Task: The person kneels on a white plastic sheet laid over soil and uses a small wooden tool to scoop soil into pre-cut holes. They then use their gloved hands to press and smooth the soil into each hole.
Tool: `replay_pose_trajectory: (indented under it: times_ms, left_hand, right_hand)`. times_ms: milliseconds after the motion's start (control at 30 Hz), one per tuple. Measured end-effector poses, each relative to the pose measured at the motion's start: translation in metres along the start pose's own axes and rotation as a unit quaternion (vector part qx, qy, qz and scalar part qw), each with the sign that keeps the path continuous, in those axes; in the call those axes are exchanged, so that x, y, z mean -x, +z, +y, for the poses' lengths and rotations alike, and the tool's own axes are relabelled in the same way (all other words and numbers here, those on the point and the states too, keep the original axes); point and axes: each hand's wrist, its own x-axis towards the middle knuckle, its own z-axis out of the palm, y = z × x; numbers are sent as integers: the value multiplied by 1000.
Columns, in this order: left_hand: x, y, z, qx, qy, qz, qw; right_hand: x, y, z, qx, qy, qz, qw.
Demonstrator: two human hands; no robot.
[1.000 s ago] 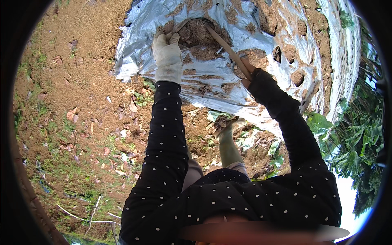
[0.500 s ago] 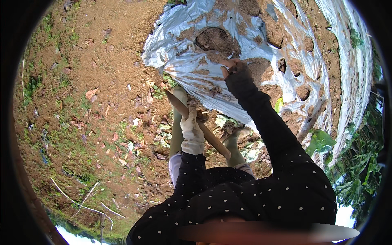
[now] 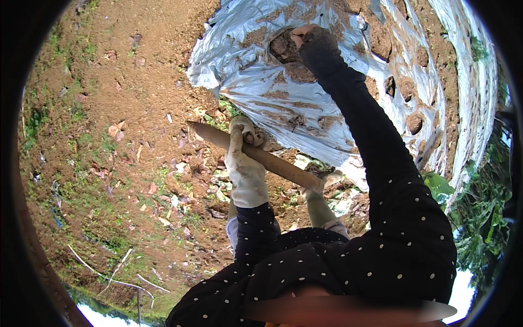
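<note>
My left hand (image 3: pixel 244 169), in a soiled whitish glove, is wrapped round a pointed wooden stake (image 3: pixel 289 170). The stake lies slantwise, its tapered tip to the left and its blunt end to the lower right. At the far side, my bare right hand (image 3: pixel 305 35) reaches over a soil-filled hole (image 3: pixel 283 47) in a silvery plastic sheet (image 3: pixel 256 103). Its fingers are curled together at the hole's right edge. Whatever they may hold is too small to make out.
More holes with dark soil (image 3: pixel 414 123) dot the sheet to the right, beside a second strip of plastic (image 3: pixel 468 98). My boots (image 3: pixel 318 207) stand on littered earth. Bare brown ground (image 3: pixel 141 71) spreads left; thin pale sticks (image 3: pixel 117 267) lie lower left. Green plants (image 3: pixel 479 240) grow at the right.
My right hand has moved away from me, from the sheet's near part to the hole. My left hand has shifted slightly left with the stake, which now lies flatter.
</note>
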Motion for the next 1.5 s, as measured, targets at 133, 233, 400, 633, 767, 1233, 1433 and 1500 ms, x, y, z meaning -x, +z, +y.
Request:
replay_pose_trajectory:
  times_ms: [133,233,400,633,767,1233,1433,1500]
  left_hand:
    - [-4,2,1,-11,12,35,999]
    - [-9,5,6,10,1,8,1000]
    - [-15,5,7,10,-17,-6,1000]
    - [-18,9,9,19,-33,-1,999]
    - [-17,15,11,17,-42,-11,999]
    - [-27,3,-1,20,-64,-77,995]
    - [-21,9,-2,2,-66,-54,996]
    - [-17,13,0,-17,-72,-56,996]
  right_hand:
    - [73,-32,-62,-116,22,-196,973]
    - [89,-25,-83,-22,-94,-273,957]
    - [-20,76,-66,107,-247,-242,932]
    - [-70,67,-3,223,-257,-218,915]
    - [-34,22,37,168,-117,-120,971]
    - [-19,52,-7,258,64,-293,918]
    - [-33,56,1,264,34,-379,886]
    - [-40,57,3,248,65,-443,859]
